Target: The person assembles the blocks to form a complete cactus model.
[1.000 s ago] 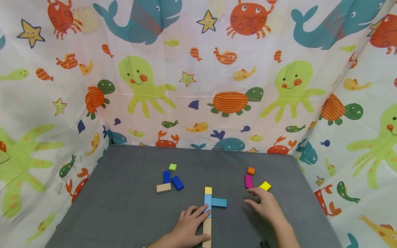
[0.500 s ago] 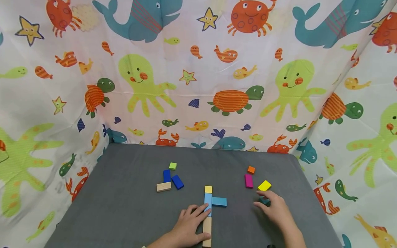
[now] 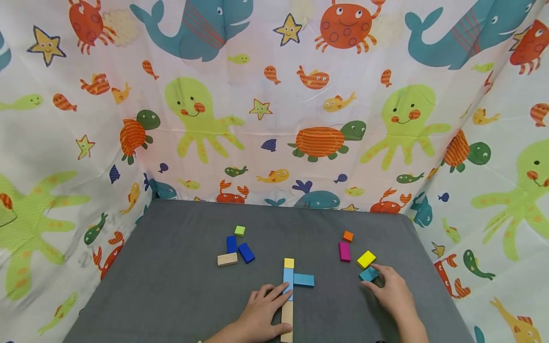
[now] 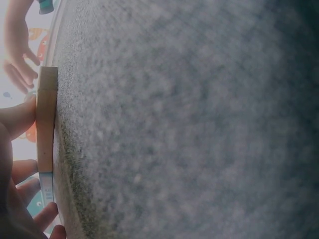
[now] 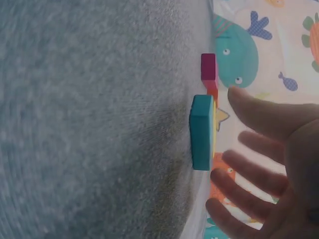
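My left hand [image 3: 267, 308] rests on a column of blocks, its fingertips on a light blue block [image 3: 288, 276] and its thumb by a plain wooden block [image 3: 286, 324]. In the left wrist view the thumb touches the wooden block [image 4: 46, 124]. A small yellow cube [image 3: 289, 263] tops the column, and a blue block [image 3: 304, 280] juts out from its right side. My right hand [image 3: 394, 291], fingers loosely spread, is beside a teal block [image 3: 369, 274]. In the right wrist view a gap separates the hand [image 5: 269, 164] from the teal block [image 5: 202, 132].
Beyond the teal block lie a yellow block [image 3: 366, 259], a magenta block [image 3: 344, 251] and an orange cube [image 3: 348, 236]. On the left are a green cube [image 3: 239, 231], two dark blue blocks [image 3: 246, 253] and a wooden block [image 3: 227, 259]. A patterned curtain [image 3: 274, 119] borders the grey table [image 3: 180, 286].
My right hand has moved right, away from the magenta block. The teal block, hidden at first and then between its fingers, now lies on the table beside the yellow block. My left hand has stayed put.
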Action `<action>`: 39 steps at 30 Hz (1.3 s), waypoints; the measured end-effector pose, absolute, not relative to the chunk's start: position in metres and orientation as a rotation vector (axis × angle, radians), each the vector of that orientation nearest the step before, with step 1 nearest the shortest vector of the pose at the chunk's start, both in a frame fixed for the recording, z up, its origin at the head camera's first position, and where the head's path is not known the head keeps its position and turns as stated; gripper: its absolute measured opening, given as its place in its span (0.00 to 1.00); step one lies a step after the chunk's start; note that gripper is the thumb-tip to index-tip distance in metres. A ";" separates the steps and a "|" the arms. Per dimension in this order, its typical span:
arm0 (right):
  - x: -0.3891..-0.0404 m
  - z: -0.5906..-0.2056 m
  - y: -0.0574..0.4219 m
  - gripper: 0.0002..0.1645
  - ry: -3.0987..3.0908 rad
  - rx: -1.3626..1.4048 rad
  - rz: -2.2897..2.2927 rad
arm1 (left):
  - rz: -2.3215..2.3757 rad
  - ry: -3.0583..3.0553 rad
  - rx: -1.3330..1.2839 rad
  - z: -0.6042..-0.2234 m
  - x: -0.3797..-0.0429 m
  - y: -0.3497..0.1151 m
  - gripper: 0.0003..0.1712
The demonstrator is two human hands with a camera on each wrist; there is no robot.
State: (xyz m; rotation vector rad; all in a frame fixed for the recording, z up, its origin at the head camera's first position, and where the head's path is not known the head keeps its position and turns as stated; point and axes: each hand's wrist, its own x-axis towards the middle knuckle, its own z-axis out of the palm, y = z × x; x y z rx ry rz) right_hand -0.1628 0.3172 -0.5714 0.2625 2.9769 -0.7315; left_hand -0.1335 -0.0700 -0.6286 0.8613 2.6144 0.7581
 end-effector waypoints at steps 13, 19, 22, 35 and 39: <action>-0.170 -0.577 0.319 0.56 2.918 0.354 -0.680 | 0.738 2.606 0.848 -0.628 -0.135 -0.070 0.44; -0.176 -0.579 0.316 0.57 2.896 0.359 -0.644 | 0.737 2.616 0.853 -0.630 -0.135 -0.071 0.44; -0.177 -0.580 0.315 0.54 2.889 0.364 -0.641 | 0.741 2.622 0.861 -0.632 -0.134 -0.072 0.44; -0.177 -0.579 0.315 0.51 2.883 0.380 -0.678 | 0.727 2.614 0.854 -0.633 -0.136 -0.070 0.44; -0.173 -0.574 0.313 0.51 2.892 0.401 -0.721 | 0.720 2.615 0.854 -0.632 -0.136 -0.070 0.44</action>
